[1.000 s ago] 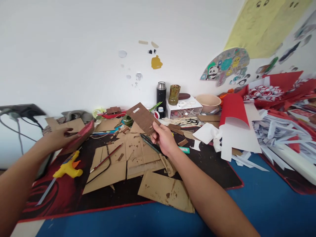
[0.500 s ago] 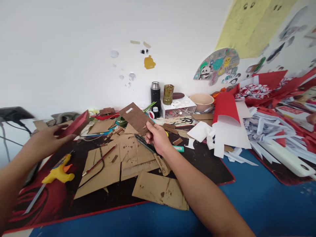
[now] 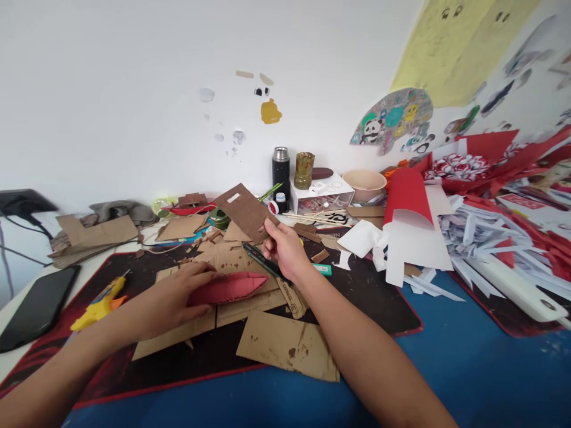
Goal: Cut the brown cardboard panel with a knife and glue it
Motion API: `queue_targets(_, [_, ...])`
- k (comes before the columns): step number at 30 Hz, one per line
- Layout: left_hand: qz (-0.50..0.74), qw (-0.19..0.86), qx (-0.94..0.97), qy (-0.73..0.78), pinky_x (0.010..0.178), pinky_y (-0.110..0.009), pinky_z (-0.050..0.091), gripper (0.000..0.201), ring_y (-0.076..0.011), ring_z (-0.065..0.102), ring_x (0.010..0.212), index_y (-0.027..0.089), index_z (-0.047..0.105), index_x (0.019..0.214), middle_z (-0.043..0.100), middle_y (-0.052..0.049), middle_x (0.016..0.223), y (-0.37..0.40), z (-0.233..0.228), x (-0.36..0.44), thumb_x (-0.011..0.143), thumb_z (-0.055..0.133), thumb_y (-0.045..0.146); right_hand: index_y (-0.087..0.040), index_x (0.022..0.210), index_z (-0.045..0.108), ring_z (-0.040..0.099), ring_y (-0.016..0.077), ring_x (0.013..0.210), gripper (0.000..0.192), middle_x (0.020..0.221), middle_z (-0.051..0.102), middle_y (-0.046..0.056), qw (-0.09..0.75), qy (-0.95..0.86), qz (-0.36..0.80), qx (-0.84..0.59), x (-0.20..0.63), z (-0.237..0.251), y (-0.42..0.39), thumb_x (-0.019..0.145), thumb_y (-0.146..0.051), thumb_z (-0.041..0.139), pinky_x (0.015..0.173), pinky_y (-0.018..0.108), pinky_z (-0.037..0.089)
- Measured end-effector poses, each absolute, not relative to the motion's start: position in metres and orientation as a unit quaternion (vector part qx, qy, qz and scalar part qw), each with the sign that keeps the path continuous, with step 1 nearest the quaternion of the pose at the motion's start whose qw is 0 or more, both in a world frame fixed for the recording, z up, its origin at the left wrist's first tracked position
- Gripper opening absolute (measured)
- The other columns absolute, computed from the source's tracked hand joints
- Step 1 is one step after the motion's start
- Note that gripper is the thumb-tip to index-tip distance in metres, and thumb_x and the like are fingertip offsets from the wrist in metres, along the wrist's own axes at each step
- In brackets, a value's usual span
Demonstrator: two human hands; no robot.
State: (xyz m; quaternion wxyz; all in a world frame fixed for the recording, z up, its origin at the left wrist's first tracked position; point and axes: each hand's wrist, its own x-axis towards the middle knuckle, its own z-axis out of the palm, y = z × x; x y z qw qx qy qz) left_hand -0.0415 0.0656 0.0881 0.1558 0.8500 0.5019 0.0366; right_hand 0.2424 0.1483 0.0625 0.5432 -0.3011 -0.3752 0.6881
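My left hand, fingers closed, grips a long red piece with a pointed end and a rough, cardboard-like edge. It hovers low above the brown cardboard sheets on the dark mat. Between the thumb and fingers of my right hand is a flat brown cardboard piece, tilted, with a small white patch near its upper end. Under that hand lie dark pens and a craft knife. The pencil and dark strip on the sheets are now hidden behind my left hand.
A yellow glue gun and a black phone lie at left. Along the wall stand a black thermos, a white box and a beige bowl. Red paper and white paper strips crowd the right.
My left hand has carried the red piece rightward and down, from the far left to over the cardboard sheets. The phone now shows fully. My right hand and its brown piece stay almost still.
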Motion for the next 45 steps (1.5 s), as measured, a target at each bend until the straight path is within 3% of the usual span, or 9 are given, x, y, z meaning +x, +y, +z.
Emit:
queue_targets(17, [0.102, 0.171, 0.803, 0.561, 0.128, -0.06, 0.048, 0.065, -0.0459, 0.065, 0.146, 0.028, 0.081, 0.136, 0.071, -0.017, 0.155, 0.108, 0.084, -0.084, 0.085, 0.073, 0.068, -0.024, 0.086, 0.065, 0.051, 0.0112, 0.044, 0.066, 0.052, 0.05, -0.011, 0.522, -0.381, 0.695, -0.315, 0.239, 0.059, 0.147, 0.068, -0.08, 0.095, 0.047, 0.025, 0.035])
queue_targets(23, [0.122, 0.173, 0.805, 0.554, 0.131, -0.06, 0.045, 0.071, -0.0431, 0.063, 0.149, 0.027, 0.074, 0.148, 0.068, -0.017, 0.161, 0.115, 0.075, -0.065, 0.089, 0.071, 0.066, -0.023, 0.087, 0.066, 0.05, 0.0109, 0.044, 0.065, 0.051, 0.051, -0.011, 0.52, -0.383, 0.698, -0.309, 0.239, 0.06, 0.145, 0.07, -0.079, 0.094, 0.047, 0.025, 0.034])
queue_targets(29, [0.199, 0.21, 0.781, 0.554, 0.139, -0.058, 0.035, 0.093, -0.0433, 0.052, 0.162, 0.028, 0.067, 0.158, 0.06, -0.015, 0.174, 0.107, 0.073, -0.056, 0.081, 0.08, 0.078, -0.024, 0.089, 0.065, 0.05, 0.0111, 0.043, 0.065, 0.052, 0.05, -0.011, 0.507, -0.4, 0.693, -0.319, 0.238, 0.058, 0.144, 0.071, -0.079, 0.094, 0.047, 0.025, 0.035])
queue_targets(32, [0.244, 0.206, 0.751, 0.578, 0.136, -0.061, 0.039, 0.101, -0.0434, 0.056, 0.159, 0.028, 0.058, 0.166, 0.06, -0.016, 0.174, 0.097, 0.082, -0.061, 0.084, 0.076, 0.085, -0.025, 0.086, 0.064, 0.05, 0.0109, 0.043, 0.063, 0.052, 0.049, -0.011, 0.502, -0.407, 0.695, -0.316, 0.238, 0.059, 0.142, 0.071, -0.079, 0.094, 0.047, 0.025, 0.038])
queue_targets(33, [0.271, 0.205, 0.726, 0.598, 0.133, -0.061, 0.043, 0.1, -0.0424, 0.059, 0.155, 0.029, 0.056, 0.167, 0.062, -0.015, 0.172, 0.094, 0.086, -0.062, 0.087, 0.071, 0.087, -0.025, 0.085, 0.064, 0.049, 0.0107, 0.043, 0.063, 0.052, 0.048, -0.011, 0.5, -0.41, 0.696, -0.313, 0.238, 0.059, 0.141, 0.072, -0.079, 0.094, 0.047, 0.025, 0.038])
queue_targets(35, [0.405, 0.265, 0.617, 0.62, 0.121, -0.052, 0.056, 0.094, -0.038, 0.07, 0.141, 0.03, 0.065, 0.158, 0.071, -0.014, 0.161, 0.09, 0.093, -0.064, 0.084, 0.076, 0.087, -0.025, 0.083, 0.065, 0.046, 0.0102, 0.043, 0.062, 0.052, 0.046, -0.011, 0.492, -0.421, 0.697, -0.308, 0.237, 0.059, 0.139, 0.074, -0.079, 0.092, 0.045, 0.024, 0.04])
queue_targets(37, [0.503, 0.341, 0.533, 0.589, 0.098, -0.041, 0.065, 0.089, -0.0309, 0.079, 0.114, 0.028, 0.071, 0.149, 0.08, -0.015, 0.142, 0.087, 0.098, -0.061, 0.081, 0.082, 0.085, -0.025, 0.08, 0.065, 0.041, 0.0099, 0.044, 0.061, 0.052, 0.043, -0.011, 0.481, -0.437, 0.695, -0.307, 0.236, 0.059, 0.136, 0.077, -0.081, 0.089, 0.044, 0.025, 0.041])
queue_targets(41, [0.504, 0.407, 0.511, 0.565, 0.069, -0.029, 0.059, 0.07, -0.02, 0.07, 0.081, 0.024, 0.085, 0.122, 0.084, -0.01, 0.104, 0.085, 0.101, -0.049, 0.075, 0.093, 0.075, -0.024, 0.075, 0.065, 0.036, 0.0098, 0.05, 0.064, 0.061, 0.047, -0.007, 0.447, -0.472, 0.687, -0.326, 0.233, 0.058, 0.131, 0.078, -0.084, 0.087, 0.042, 0.025, 0.046])
queue_targets(45, [0.482, 0.441, 0.505, 0.563, 0.049, -0.026, 0.048, 0.057, -0.0158, 0.059, 0.061, 0.022, 0.086, 0.099, 0.076, -0.005, 0.08, 0.081, 0.094, -0.037, 0.066, 0.101, 0.065, -0.025, 0.076, 0.067, 0.037, 0.0103, 0.055, 0.065, 0.068, 0.052, -0.005, 0.419, -0.487, 0.683, -0.347, 0.233, 0.058, 0.128, 0.076, -0.086, 0.088, 0.044, 0.025, 0.049])
